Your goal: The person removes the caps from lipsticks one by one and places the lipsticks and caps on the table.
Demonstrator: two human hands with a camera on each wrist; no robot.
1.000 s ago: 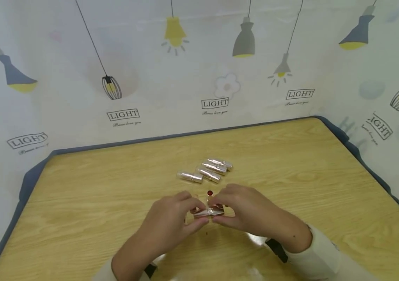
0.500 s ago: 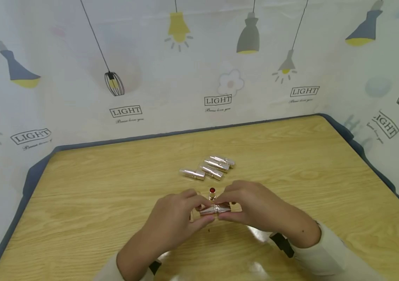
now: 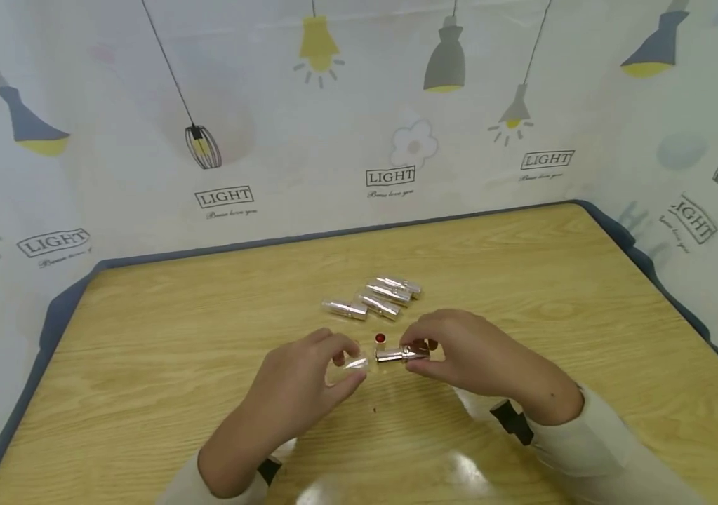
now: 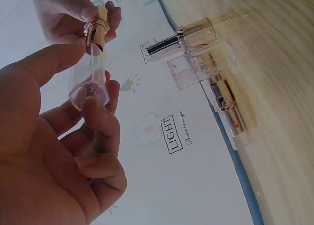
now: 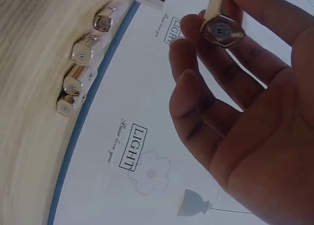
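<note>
My left hand (image 3: pixel 298 379) pinches a clear lipstick cap (image 3: pixel 357 363) between thumb and fingertips. A lipstick (image 3: pixel 391 355) with a shiny rose-gold tube is gripped by my right hand (image 3: pixel 469 351), its uncapped end pointing left. In the left wrist view the clear cap (image 4: pixel 91 85) overlaps the tip of the gold tube (image 4: pixel 97 31); in the head view a small gap shows between them. The right wrist view shows the tube's base (image 5: pixel 222 31) between thumb and fingers. Just behind the hands, a small upright piece (image 3: pixel 380 339) with a dark red top stands on the table.
Several capped lipsticks (image 3: pixel 390 292) lie in a loose cluster on the wooden table (image 3: pixel 207 337) beyond my hands. A white curtain (image 3: pixel 308 140) printed with lamps surrounds the table's back and sides.
The hands have drawn apart. The clear cap has come off the lipstick and stays in the left hand, while the right hand has moved right and slightly away with the tube.
</note>
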